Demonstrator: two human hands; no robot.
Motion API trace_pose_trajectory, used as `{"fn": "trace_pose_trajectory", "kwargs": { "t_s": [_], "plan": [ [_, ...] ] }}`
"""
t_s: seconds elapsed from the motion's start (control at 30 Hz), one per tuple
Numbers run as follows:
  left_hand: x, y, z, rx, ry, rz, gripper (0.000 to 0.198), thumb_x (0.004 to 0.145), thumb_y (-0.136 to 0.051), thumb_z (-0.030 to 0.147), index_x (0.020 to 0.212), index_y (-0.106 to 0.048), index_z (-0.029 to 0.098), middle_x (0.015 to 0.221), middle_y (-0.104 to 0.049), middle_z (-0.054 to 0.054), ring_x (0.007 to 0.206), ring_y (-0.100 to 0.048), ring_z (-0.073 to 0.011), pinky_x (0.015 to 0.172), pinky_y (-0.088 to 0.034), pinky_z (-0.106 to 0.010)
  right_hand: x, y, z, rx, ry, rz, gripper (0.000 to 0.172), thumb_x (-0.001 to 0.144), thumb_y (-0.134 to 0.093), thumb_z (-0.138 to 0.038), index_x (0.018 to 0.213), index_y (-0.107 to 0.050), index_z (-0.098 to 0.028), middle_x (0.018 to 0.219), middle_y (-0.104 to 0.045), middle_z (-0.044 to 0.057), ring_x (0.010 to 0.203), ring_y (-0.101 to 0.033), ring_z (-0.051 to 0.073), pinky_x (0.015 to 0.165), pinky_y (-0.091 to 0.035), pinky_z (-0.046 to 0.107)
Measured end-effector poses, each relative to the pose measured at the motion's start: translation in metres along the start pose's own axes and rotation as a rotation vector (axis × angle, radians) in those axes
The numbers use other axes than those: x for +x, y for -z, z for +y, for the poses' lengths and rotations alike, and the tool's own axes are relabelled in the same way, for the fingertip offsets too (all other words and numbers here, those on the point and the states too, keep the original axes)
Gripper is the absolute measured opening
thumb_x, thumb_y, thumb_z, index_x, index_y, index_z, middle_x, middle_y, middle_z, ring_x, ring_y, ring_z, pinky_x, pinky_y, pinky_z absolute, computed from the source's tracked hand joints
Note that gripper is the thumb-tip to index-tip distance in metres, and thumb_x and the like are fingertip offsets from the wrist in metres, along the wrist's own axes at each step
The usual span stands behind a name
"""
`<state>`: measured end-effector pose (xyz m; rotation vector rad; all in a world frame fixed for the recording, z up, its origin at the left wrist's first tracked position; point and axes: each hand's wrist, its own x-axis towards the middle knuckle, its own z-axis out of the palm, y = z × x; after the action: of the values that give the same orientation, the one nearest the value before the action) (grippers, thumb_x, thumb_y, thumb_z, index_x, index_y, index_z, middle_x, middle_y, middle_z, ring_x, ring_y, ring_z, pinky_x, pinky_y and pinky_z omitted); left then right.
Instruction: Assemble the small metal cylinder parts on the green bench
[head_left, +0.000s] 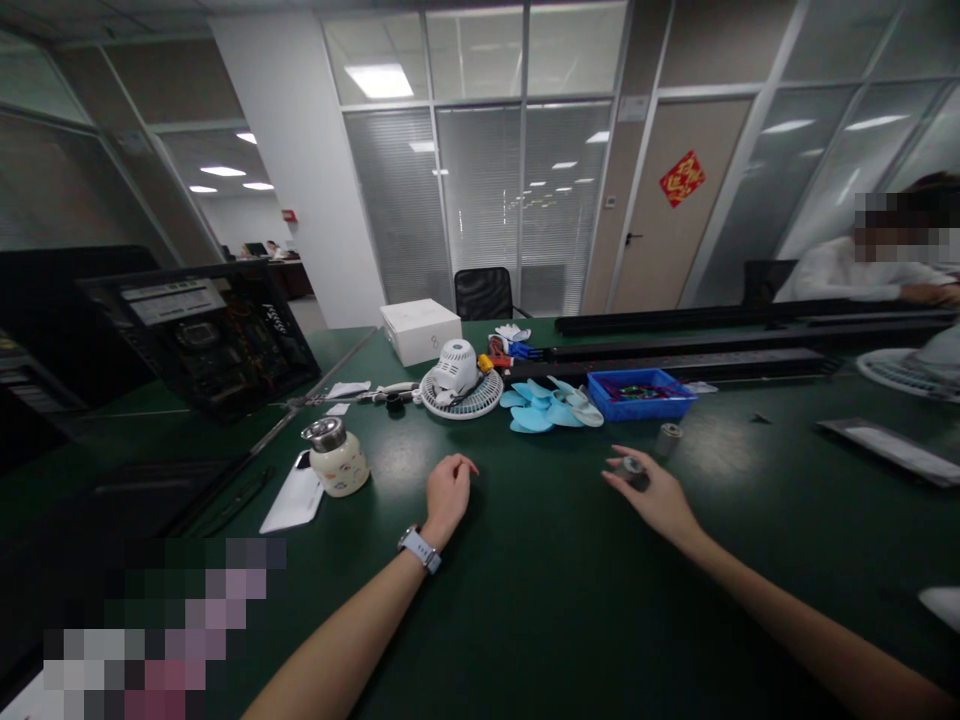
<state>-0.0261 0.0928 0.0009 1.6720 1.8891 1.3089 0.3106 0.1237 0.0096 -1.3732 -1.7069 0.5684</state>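
Observation:
My right hand (664, 502) holds a small silver-and-dark cylinder (634, 472) between thumb and fingers, just above the green table; its exact kind is unclear. Right behind that hand stands another small metal cylinder (669, 438), upright. My left hand (448, 494), with a watch (420, 550) on its wrist, rests over the table with curled fingers, and nothing shows in it. Beyond the hands lie light-blue fan blades (551, 405) and a blue tray (641, 397) of coloured wires. A white fan motor housing (454, 370) sits on a round fan grille (480, 402).
At left stand a cream jar (340, 465) with a metal lid, a white sheet (294, 500) and an opened computer chassis (210, 335). A white box (421, 332) is at the back. Long black rails (720, 340) run along the far right, where another person (840, 270) sits.

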Motion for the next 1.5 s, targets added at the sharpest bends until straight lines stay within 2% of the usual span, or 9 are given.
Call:
{"fn": "trace_pose_trajectory", "kwargs": {
  "t_s": [0.17,0.33,0.63,0.73,0.9,1.07,1.27,1.4,1.5],
  "plan": [
    [-0.007,0.005,0.016,-0.071,-0.274,-0.051,0.022,0.09,-0.052,0.031,0.097,-0.07,0.022,0.098,-0.068,-0.004,0.093,-0.057,-0.0191,0.085,-0.044,-0.033,-0.012,-0.076,-0.066,0.31,0.079,-0.344,0.051,0.067,-0.077,-0.037,0.107,-0.048,-0.023,0.104,-0.073,0.006,0.098,-0.069,0.023,0.091,-0.051,0.041],
    [-0.012,0.005,0.022,-0.044,-0.449,-0.125,0.023,0.086,-0.063,0.039,0.104,-0.073,0.027,0.108,-0.064,-0.005,0.107,-0.052,-0.0211,0.096,-0.042,-0.039,-0.01,-0.116,-0.083,0.355,0.135,-0.418,0.05,0.067,-0.078,-0.036,0.103,-0.047,-0.023,0.09,-0.073,0.001,0.085,-0.069,0.02,0.08,-0.051,0.035],
    [-0.014,-0.01,0.03,-0.092,-0.395,-0.177,0.021,0.087,-0.063,0.038,0.1,-0.075,0.029,0.108,-0.064,-0.005,0.107,-0.052,-0.0218,0.096,-0.043,-0.039,-0.009,-0.121,-0.071,0.368,0.162,-0.403,0.041,0.067,-0.077,-0.04,0.092,-0.05,-0.023,0.085,-0.068,-0.001,0.08,-0.066,0.018,0.072,-0.049,0.03],
    [-0.014,-0.012,0.034,-0.099,-0.361,-0.144,0.02,0.088,-0.061,0.037,0.097,-0.076,0.027,0.104,-0.065,-0.005,0.105,-0.053,-0.0212,0.095,-0.043,-0.038,-0.008,-0.123,-0.07,0.359,0.179,-0.359,0.037,0.067,-0.076,-0.04,0.088,-0.051,-0.022,0.084,-0.067,-0.001,0.079,-0.065,0.018,0.071,-0.05,0.03],
    [-0.008,0.001,0.02,0.029,-0.293,-0.046,0.024,0.089,-0.058,0.041,0.101,-0.076,0.03,0.103,-0.065,-0.005,0.105,-0.051,-0.0218,0.096,-0.041,-0.04,-0.004,-0.112,-0.059,0.284,0.132,-0.227,0.033,0.068,-0.075,-0.037,0.089,-0.054,-0.022,0.089,-0.068,0.003,0.084,-0.065,0.019,0.078,-0.05,0.034],
    [-0.007,0.018,0.004,0.265,-0.182,-0.119,0.026,0.088,-0.056,0.047,0.103,-0.075,0.036,0.111,-0.061,-0.006,0.109,-0.045,-0.0265,0.096,-0.038,-0.046,0.0,-0.1,-0.05,0.229,0.085,-0.185,0.031,0.069,-0.072,-0.035,0.089,-0.054,-0.022,0.091,-0.068,0.004,0.086,-0.064,0.02,0.081,-0.05,0.035],
    [-0.011,0.017,0.001,0.381,-0.095,-0.201,0.028,0.086,-0.056,0.051,0.101,-0.075,0.039,0.122,-0.058,-0.005,0.115,-0.042,-0.0307,0.097,-0.036,-0.05,0.0,-0.102,-0.05,0.206,0.094,-0.19,0.031,0.069,-0.071,-0.035,0.091,-0.054,-0.023,0.091,-0.067,0.002,0.086,-0.064,0.02,0.08,-0.05,0.036],
    [-0.007,0.017,-0.003,0.278,-0.002,-0.059,0.036,0.088,-0.049,0.045,0.111,-0.072,0.032,0.121,-0.06,-0.007,0.115,-0.045,-0.0298,0.097,-0.037,-0.048,-0.001,-0.099,-0.054,0.18,0.103,-0.191,0.039,0.067,-0.074,-0.039,0.097,-0.054,-0.022,0.097,-0.065,0.003,0.09,-0.063,0.02,0.082,-0.05,0.036],
    [-0.002,0.019,-0.008,0.143,0.072,0.078,0.038,0.086,-0.039,0.028,0.098,-0.074,0.023,0.103,-0.065,-0.008,0.102,-0.054,-0.0247,0.092,-0.041,-0.04,-0.002,-0.095,-0.058,0.187,0.097,-0.2,0.041,0.067,-0.074,-0.038,0.1,-0.054,-0.022,0.1,-0.064,0.004,0.092,-0.063,0.021,0.081,-0.05,0.036]
  ]
}}
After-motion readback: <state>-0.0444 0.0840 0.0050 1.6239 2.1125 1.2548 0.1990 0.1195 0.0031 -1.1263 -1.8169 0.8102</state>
